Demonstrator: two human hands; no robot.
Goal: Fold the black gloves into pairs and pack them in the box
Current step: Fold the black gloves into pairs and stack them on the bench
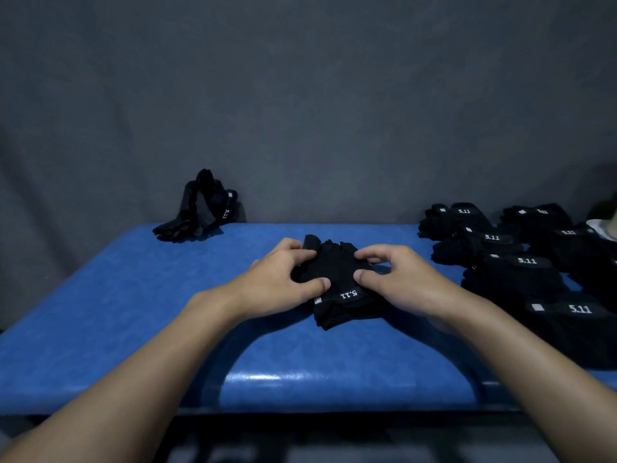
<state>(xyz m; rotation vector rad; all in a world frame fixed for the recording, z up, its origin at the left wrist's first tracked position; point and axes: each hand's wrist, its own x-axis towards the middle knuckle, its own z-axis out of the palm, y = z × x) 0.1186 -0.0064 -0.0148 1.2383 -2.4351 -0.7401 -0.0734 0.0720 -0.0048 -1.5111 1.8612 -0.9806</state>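
Fingers of left hand and right hand curled around black glove pair on blue desk; folded pairs lay at right.

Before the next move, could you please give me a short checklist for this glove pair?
1. Both the left hand and right hand grip the pair: ok.
2. The pair rests on the table: ok.
3. Fold finished: cannot tell, the hands cover it.
4. The box in sight: cannot tell, only a white edge far right.
5. All gloves folded: not ok, loose gloves lie back left.
6. The folded pairs sit in rows on the right: ok.
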